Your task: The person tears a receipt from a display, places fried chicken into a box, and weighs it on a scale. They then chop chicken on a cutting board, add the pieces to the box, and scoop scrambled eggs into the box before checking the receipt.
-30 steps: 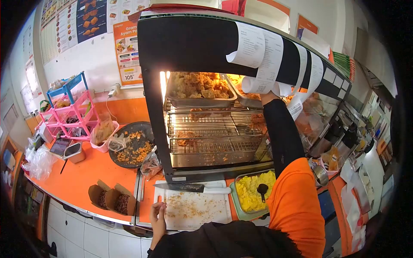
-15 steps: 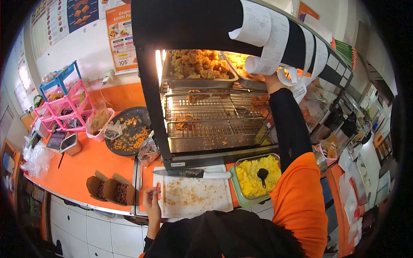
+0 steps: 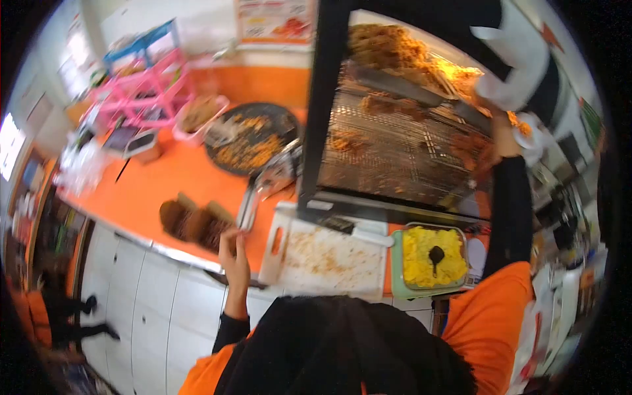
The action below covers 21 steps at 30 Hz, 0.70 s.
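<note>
My left hand (image 3: 235, 258) is raised at the counter's front edge, close to two brown cardboard boxes (image 3: 197, 224) with dark reddish contents. Its fingers look loosely apart and nothing shows in them. My right hand (image 3: 504, 137) reaches into the lit food warmer (image 3: 311, 131), by the metal trays of fried food (image 3: 388, 49); hanging paper and blur hide its fingers. Below the warmer lie a white cutting board (image 3: 329, 263) covered with crumbs and a knife with a white handle (image 3: 373, 237). Right of them, a glass dish of yellow food (image 3: 428, 253) holds a black scoop (image 3: 436, 255).
Long receipts (image 3: 510, 72) dangle from the warmer's top. On the orange counter (image 3: 158, 178) stand a round black pan (image 3: 253, 161) with crumbs, a pink basket (image 3: 197, 118) and a pink and blue rack (image 3: 141, 92). Another person (image 3: 56, 309) is at the far left.
The view has swung left and tilted, so the warmer sits further right and blurs. My left hand has come nearer the cardboard boxes, while my right arm stays reached into the warmer.
</note>
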Tool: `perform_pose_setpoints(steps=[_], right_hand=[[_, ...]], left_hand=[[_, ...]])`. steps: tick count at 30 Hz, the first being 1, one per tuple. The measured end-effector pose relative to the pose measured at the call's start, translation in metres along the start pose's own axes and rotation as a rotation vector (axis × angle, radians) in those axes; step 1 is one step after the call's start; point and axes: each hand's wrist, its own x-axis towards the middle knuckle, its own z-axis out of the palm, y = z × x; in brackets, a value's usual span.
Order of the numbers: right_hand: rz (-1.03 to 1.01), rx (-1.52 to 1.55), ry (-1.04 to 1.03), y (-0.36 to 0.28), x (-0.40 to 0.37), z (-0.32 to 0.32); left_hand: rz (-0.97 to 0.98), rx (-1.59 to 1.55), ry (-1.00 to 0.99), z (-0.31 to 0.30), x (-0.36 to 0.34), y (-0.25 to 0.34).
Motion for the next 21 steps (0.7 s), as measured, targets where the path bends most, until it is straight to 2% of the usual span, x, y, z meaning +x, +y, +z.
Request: perform_pose_setpoints(steps=[4,8,9,12,13,14,16,18,19,20,21], right_hand=[[-0.056,-0.048,0.011,0.001,0.008,0.005],[-0.053,-0.108,0.017,0.006,0.006,0.005],[-0.054,-0.12,0.018,0.005,0.004,0.004],[-0.051,-0.167,0.012,0.003,-0.001,0.001],[-0.045,-0.194,0.01,0.001,-0.006,0.001],[-0.053,-0.227,0.002,-0.001,-0.008,0.001],[-0.068,-0.356,-0.035,-0.011,-0.013,-0.001],[-0.162,-0.721,-0.155,-0.026,-0.02,-0.002],[-0.171,-0.765,-0.14,-0.034,-0.025,-0.004],[-0.149,-0.723,-0.059,-0.041,-0.031,-0.001],[-0.094,-0.308,0.267,-0.048,-0.049,-0.004]], left_hand=[[-0.05,0.055,0.403,-0.03,0.014,-0.007],[-0.076,0.059,0.516,-0.038,0.013,0.002],[-0.146,0.111,0.519,-0.041,0.009,0.006],[-0.016,0.444,0.588,-0.051,0.009,-0.009],[-0.093,0.369,0.578,-0.053,0.011,-0.011],[-0.219,0.158,0.585,-0.055,0.013,-0.022],[-0.337,0.05,0.534,-0.069,0.014,-0.067],[-0.58,-0.082,0.335,-0.076,0.015,-0.053],[-0.645,-0.137,0.263,-0.088,0.013,-0.067],[-0.713,-0.185,0.188,-0.096,0.01,-0.079],[-0.794,-0.115,0.228,-0.097,0.009,-0.064]])
